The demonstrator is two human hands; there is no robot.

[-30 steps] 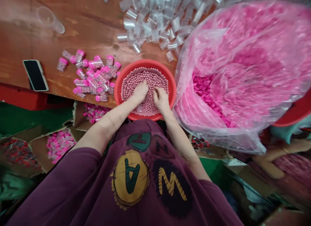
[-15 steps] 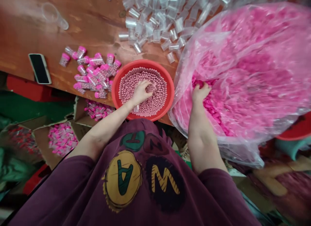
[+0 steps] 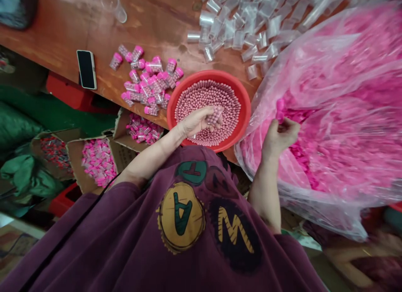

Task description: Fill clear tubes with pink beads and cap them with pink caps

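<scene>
Soft, even indoor light is filling the view, small glare is shining on the plastic bag (image 3: pixel 333 129) beside the right hand (image 3: pixel 280 138), and the wide lens is stretching and blurring the edges.

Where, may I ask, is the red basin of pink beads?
In the head view, the basin sits on the wooden table, under the left hand, beside the pink-filled plastic bag.

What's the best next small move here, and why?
Probably bring the pink cap pinched in the right hand across and press it onto the clear vial in the left hand: the vial, held over the red basin, seems to hold pink beads and shows no cap.
</scene>
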